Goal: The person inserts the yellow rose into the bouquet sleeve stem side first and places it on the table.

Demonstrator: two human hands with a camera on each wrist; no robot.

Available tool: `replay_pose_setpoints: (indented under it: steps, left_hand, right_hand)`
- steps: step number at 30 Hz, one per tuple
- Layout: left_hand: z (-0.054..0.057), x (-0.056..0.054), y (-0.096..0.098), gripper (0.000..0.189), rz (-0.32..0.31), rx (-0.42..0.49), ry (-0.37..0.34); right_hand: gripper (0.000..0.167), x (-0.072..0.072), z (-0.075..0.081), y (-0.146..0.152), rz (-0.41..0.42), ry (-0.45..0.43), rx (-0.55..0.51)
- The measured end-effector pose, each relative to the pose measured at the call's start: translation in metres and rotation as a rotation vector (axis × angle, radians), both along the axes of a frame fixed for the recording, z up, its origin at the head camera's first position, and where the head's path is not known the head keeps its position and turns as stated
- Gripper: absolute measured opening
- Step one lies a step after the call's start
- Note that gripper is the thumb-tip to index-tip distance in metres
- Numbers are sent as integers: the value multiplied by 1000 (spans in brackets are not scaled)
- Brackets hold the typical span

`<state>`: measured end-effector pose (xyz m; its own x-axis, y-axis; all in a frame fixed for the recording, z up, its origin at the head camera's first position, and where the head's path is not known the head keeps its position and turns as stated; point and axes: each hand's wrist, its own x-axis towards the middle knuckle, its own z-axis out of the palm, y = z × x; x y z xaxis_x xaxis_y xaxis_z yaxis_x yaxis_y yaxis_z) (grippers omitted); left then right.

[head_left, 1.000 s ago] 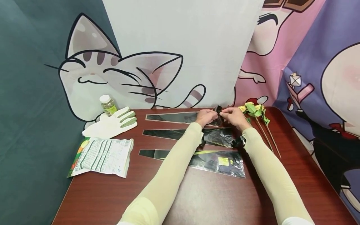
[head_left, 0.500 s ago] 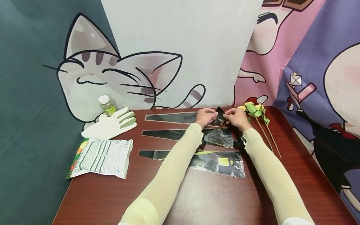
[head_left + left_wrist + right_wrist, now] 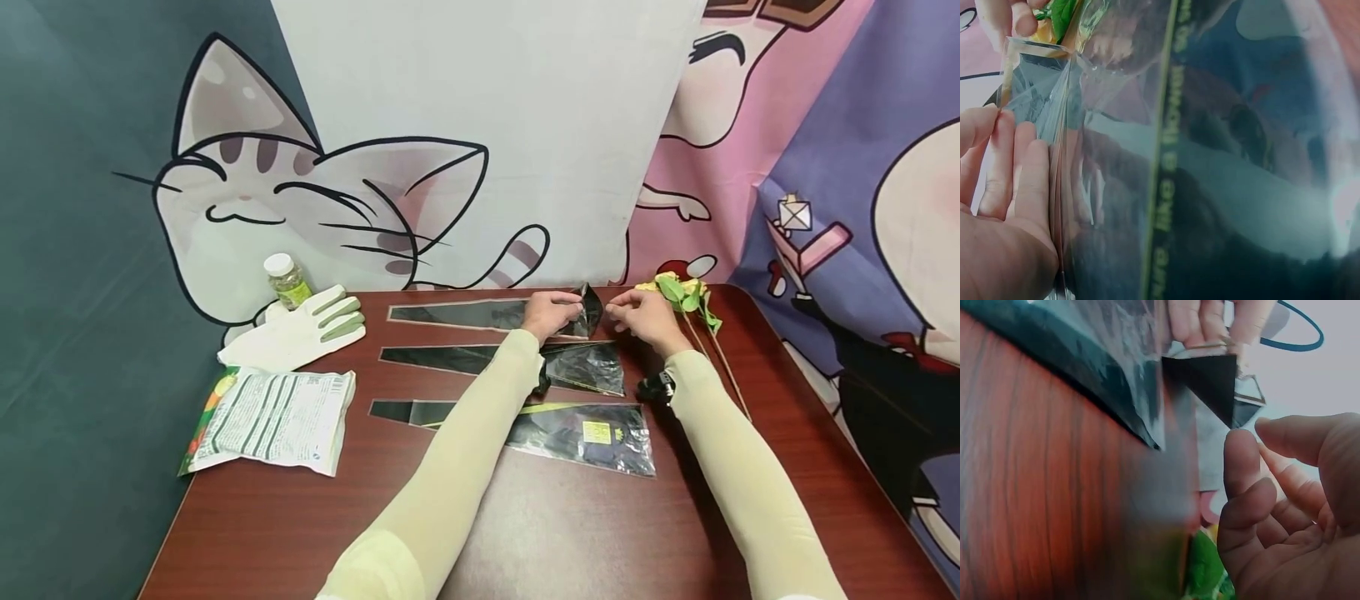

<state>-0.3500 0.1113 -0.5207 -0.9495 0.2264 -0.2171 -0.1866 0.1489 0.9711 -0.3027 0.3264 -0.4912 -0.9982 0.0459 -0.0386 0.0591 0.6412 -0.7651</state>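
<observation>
On the brown surface, the left hand pinches the uppermost plastic sleeve, right of the frame's centre, and the right hand, loosely curled, holds nothing; probably light, slippery and crease-prone, it suits gripping by its rim.

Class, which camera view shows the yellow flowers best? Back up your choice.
The head view: it shows the yellow flowers from blossom to stems, though partly hidden by the right hand. The left wrist view catches only some petals and leaf at upper left; the right wrist view, mainly greenery near its bottom edge.
</observation>
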Motion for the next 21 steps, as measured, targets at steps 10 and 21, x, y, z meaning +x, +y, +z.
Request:
replay_pose_setpoints:
  steps: [10, 21]
  left_hand:
    - [0, 6, -1, 9, 8, -18, 9]
    - [0, 4, -2, 10, -21, -22, -18]
  right_hand:
    - [35, 28, 7, 25, -2, 44, 5]
    - [32, 72, 10, 63, -47, 128, 145]
